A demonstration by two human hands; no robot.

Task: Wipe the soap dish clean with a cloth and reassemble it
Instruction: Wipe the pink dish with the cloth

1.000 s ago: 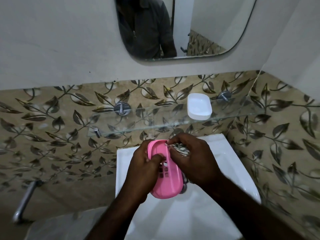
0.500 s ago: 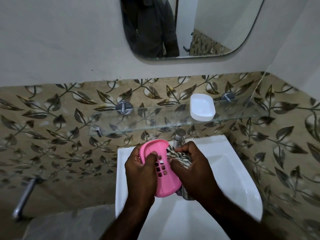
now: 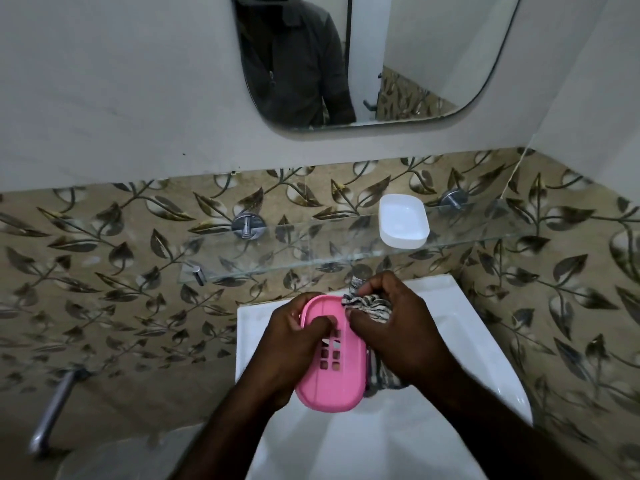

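Wiping in progress: left hand grips pink tray over the sink, right hand clutches striped cloth against its edge. White base sits on glass shelf above the sink; reassembly not yet done.

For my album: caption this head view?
Left hand holds pink tray over sink; right hand grips striped cloth.
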